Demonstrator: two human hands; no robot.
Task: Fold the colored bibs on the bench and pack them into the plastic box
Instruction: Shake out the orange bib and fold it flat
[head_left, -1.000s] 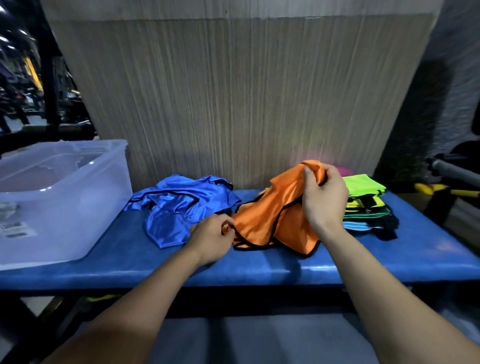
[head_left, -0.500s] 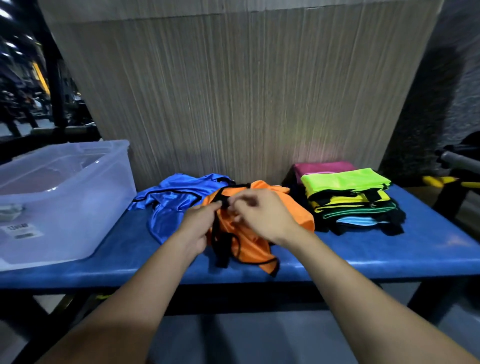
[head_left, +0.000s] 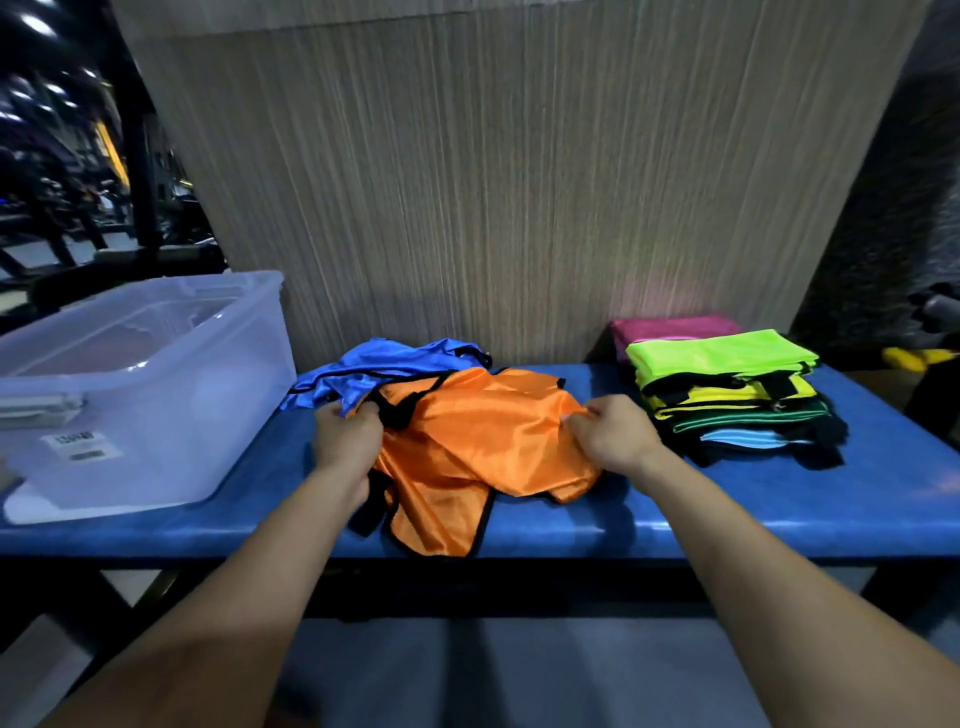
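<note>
While the shiny orange bib with black trim (head_left: 483, 452) lies spread and rumpled across the middle of the padded blue bench (head_left: 727, 514), both hands hold it by opposite sides. The left hand (head_left: 345, 441) curls its fingers round the fabric at the black-edged strap end, left of centre; the right hand (head_left: 610, 434) pinches a bunch of cloth on the bib's right edge.

The fabric looks thin, light and slick, with no stiffness of its own, so it will likely slide and slump unless kept taut. The black binding at the edges and corners seems the surest place to grip for a clean fold.

Part of the bib droops over the bench's front edge at lower centre, where it could slip off. Behind it, touching or overlapping its upper left side, sits a crumpled blue satin bib (head_left: 374, 371), not yet folded. At right of the frame a stack of folded bibs in neon green, yellow, green and light blue (head_left: 727, 395) stands near the right hand, with a pink folded piece (head_left: 675, 327) behind it. The clear plastic storage box (head_left: 156, 395) rests open at left, just beside the left hand. Bare bench in front of the stack gives modest room for flattening; a striped wall panel (head_left: 493, 182) closes off the back.
</note>
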